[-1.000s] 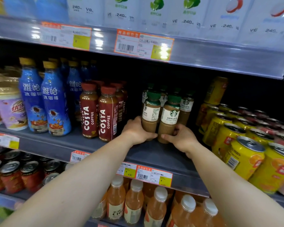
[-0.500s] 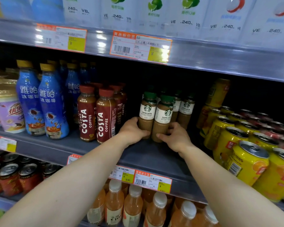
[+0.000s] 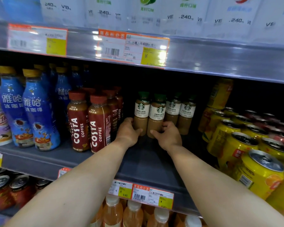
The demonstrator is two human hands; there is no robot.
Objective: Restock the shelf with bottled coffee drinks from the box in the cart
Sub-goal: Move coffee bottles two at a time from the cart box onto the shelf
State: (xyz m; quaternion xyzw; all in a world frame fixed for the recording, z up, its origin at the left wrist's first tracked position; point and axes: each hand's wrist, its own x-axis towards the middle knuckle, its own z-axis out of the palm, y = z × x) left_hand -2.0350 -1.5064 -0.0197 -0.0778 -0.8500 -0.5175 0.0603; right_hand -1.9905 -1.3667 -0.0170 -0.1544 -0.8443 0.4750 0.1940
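Observation:
Two green-capped caffe latte bottles stand side by side on the grey middle shelf (image 3: 143,163). My left hand (image 3: 127,133) wraps the base of the left latte bottle (image 3: 141,110). My right hand (image 3: 168,135) grips the base of the right latte bottle (image 3: 157,113). Both bottles are upright and set deep on the shelf. Two more latte bottles (image 3: 186,112) stand just behind and to their right. The box and the cart are out of view.
Red Costa coffee bottles (image 3: 87,123) stand close on the left, with blue bottles (image 3: 34,110) beyond them. Yellow cans (image 3: 246,148) crowd the right side. The upper shelf edge (image 3: 220,59) hangs overhead. Orange drink bottles (image 3: 133,215) fill the shelf below.
Both hands have pushed the two latte bottles further back on the shelf, toward the bottles behind them. The grip on each bottle is unchanged.

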